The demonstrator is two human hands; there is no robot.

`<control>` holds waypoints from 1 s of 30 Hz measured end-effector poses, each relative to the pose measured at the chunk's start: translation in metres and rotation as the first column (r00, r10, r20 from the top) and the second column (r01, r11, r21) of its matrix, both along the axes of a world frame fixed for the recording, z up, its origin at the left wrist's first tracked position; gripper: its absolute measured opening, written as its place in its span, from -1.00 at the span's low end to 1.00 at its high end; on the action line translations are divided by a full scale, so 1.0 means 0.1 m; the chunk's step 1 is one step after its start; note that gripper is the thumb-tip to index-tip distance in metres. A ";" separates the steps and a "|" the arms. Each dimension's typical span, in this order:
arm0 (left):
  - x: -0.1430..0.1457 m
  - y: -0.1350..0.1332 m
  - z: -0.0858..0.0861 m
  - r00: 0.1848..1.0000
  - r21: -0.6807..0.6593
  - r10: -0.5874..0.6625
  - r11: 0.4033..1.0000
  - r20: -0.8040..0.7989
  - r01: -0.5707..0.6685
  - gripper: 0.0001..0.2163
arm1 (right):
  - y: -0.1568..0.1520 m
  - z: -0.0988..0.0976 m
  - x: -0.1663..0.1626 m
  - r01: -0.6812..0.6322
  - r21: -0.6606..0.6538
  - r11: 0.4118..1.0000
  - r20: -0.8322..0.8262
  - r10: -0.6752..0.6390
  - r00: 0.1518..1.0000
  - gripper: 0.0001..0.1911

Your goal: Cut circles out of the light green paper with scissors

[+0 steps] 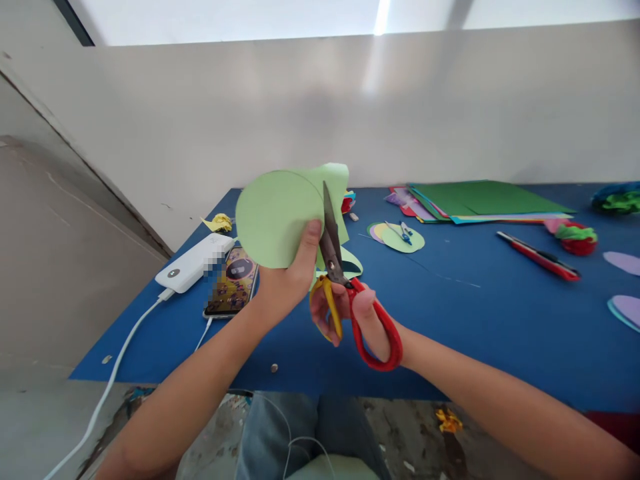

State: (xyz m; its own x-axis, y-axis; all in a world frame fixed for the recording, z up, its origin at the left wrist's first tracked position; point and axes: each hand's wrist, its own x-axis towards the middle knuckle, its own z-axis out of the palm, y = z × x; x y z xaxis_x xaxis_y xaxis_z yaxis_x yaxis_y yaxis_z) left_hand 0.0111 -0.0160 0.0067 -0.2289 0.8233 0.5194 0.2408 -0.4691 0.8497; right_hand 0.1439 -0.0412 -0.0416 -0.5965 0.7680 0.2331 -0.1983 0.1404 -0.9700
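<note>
My left hand (296,272) grips a light green paper circle (275,213), thumb on its near face, and holds it up above the blue table. A looser strip of the same green paper (336,177) curls out behind the circle's right side. In my right hand (367,310) are scissors (332,257) with one red and one yellow handle. Their blades point upward at the circle's right edge and stand slightly apart, with the green paper behind them. My right thumb is through the red loop and my fingers are in the yellow one.
A white power bank (193,263) with a cable and a phone (234,283) lie left on the blue table (450,333). To the right are paper circles with a compass (400,235), a stack of coloured sheets (493,200), a red pen (540,257) and crumpled paper (577,238).
</note>
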 end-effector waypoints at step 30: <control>0.13 -0.17 0.04 0.997 -0.178 -0.074 0.981 -0.012 0.071 -0.50 | 0.03 0.07 0.01 0.014 0.056 0.998 -0.048 -0.012 0.999 -0.22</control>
State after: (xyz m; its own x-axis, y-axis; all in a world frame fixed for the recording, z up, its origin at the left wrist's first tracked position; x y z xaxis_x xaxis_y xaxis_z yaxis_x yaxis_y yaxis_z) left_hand 0.0246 -0.0333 0.0110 -0.1567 0.9170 0.3668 0.2281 -0.3277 0.9168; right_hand 0.1448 -0.0383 -0.0349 -0.5739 0.7605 0.3039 -0.2417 0.1972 -0.9501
